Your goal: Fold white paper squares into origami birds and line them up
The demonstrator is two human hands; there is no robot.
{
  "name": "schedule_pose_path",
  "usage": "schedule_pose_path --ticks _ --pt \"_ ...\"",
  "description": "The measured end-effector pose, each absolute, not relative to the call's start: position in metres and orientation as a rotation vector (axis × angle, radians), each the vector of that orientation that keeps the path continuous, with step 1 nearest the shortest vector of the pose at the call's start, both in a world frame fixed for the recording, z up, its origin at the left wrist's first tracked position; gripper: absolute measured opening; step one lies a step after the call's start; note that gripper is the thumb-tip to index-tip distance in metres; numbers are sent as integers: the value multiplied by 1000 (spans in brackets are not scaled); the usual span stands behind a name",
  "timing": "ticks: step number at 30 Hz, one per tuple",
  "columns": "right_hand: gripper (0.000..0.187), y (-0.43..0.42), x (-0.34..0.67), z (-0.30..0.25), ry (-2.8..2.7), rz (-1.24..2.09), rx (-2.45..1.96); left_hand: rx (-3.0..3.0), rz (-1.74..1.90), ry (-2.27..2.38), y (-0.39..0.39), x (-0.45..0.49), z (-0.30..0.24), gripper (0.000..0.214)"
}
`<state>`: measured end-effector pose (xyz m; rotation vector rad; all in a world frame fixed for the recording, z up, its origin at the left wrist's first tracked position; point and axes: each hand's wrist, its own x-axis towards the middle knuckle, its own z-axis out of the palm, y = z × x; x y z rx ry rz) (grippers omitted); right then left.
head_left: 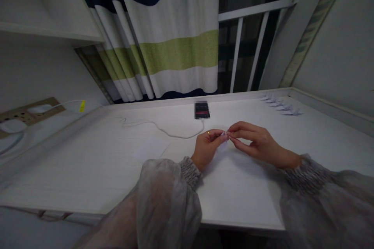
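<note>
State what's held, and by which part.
The left hand pinches a small white folded paper piece by its upper part; the right hand is there too, its grip unclear.

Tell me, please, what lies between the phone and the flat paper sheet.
In the head view, a white cable lies between the phone and the flat paper sheet, curving across the table.

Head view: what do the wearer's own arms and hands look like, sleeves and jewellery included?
The left sleeve and right sleeve are grey, loose and puffy, the left one partly see-through, each gathered at the wrist in a crinkled cuff. The left hand wears a gold-coloured ring; no ring shows on the right hand.
</note>
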<state>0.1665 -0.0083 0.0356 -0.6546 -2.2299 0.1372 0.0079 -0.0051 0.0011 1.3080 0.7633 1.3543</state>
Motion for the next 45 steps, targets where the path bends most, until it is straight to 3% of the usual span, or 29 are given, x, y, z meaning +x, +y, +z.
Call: schedule_pose_path --ticks 9,33,45 --pt "10 -8 159 36 -2052 348 -796 1618 1407 909 -7 5 2 16" --pt "2 -12 157 37 -2209 136 -780 1812 1492 968 -8 4 3 16" --pt "7 -10 158 37 -2218 135 -837 1840 1493 956 -11 4 6 15"
